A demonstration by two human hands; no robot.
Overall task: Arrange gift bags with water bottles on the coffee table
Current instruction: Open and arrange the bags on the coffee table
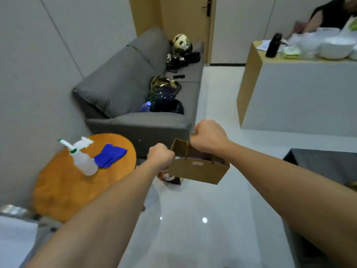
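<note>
Bags come first in the head view, the only view there is: a brown paper gift bag (199, 171) hangs in mid-air at centre frame, its mouth open, carried over the pale glossy floor (193, 219). The right hand (209, 137) is a closed fist around the bag's thin handle, which runs down from the fist to the bag's near wall. The left hand (161, 155) is also curled tight, just beside the bag's left edge; below it shows part of a second bag with a cartoon print (170, 177), which it seems to carry, though the grip itself is hidden under the fist. Something dark and purplish lies inside the brown bag; whether that is a bottle I cannot tell.

To do this step well, I judge the bags should be kept level and upright so that nothing tips out, lowered until the bases sit flat, and only then released.

The dark table (318, 161) at the right edge of the frame may be the coffee table, well apart from the bags. At lower left stands a round orange table (58, 190) bearing a spray bottle (83, 161) and a folded blue cloth (110, 155), which would crowd any bag set there. A grey sofa (139, 120) in the upper middle holds dark bags and a water bottle (145, 106) with a blue cap. At upper right, a counter (289, 89) is cluttered, and a person's arm shows behind it.
</note>
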